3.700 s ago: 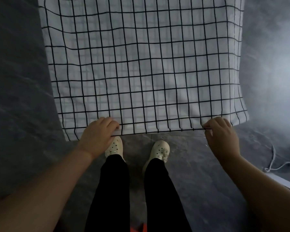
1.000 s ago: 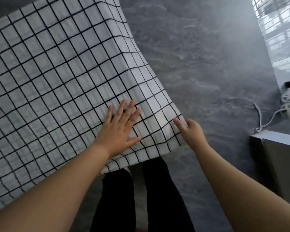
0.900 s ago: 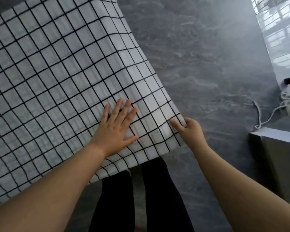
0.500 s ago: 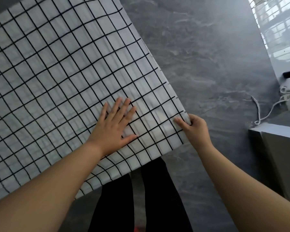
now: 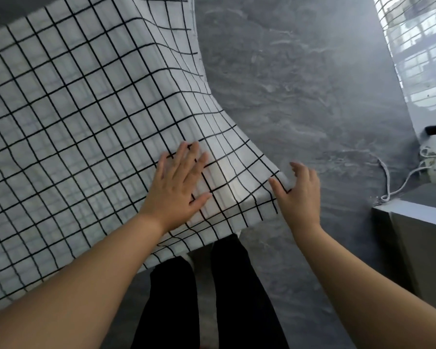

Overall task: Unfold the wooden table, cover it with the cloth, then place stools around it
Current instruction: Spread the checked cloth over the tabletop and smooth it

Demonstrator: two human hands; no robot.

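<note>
Head view, the only one on offer: the cloth [image 5: 86, 122] is being spread over the desk. The desk itself is being hidden completely, with its shape only being hinted at where the fabric drops off along the right side and the near edge. The near right corner of the cloth is being draped past the desk corner, above the floor [image 5: 300, 96].

Handling, as a guess: the cloth is looking thin, soft and light, with zero stiffness. It's probably going to slide and bunch if it's dragged from the middle. It's best taken by the hem or a corner, with the other palm pinning it down.

The left hand [image 5: 176, 190] is being laid flat on the cloth near that corner, palm down, fingers straight and slightly fanned, nothing being gripped. The right hand [image 5: 300, 195] is being held mostly open at the corner itself, thumb lying against the hem and fingers loose and lifted. No real pinch is being shown.

No stools are being seen anywhere, so that part is looking not yet started. A white cord [image 5: 398, 182] is lying on the floor far right, well apart from the cloth.
</note>
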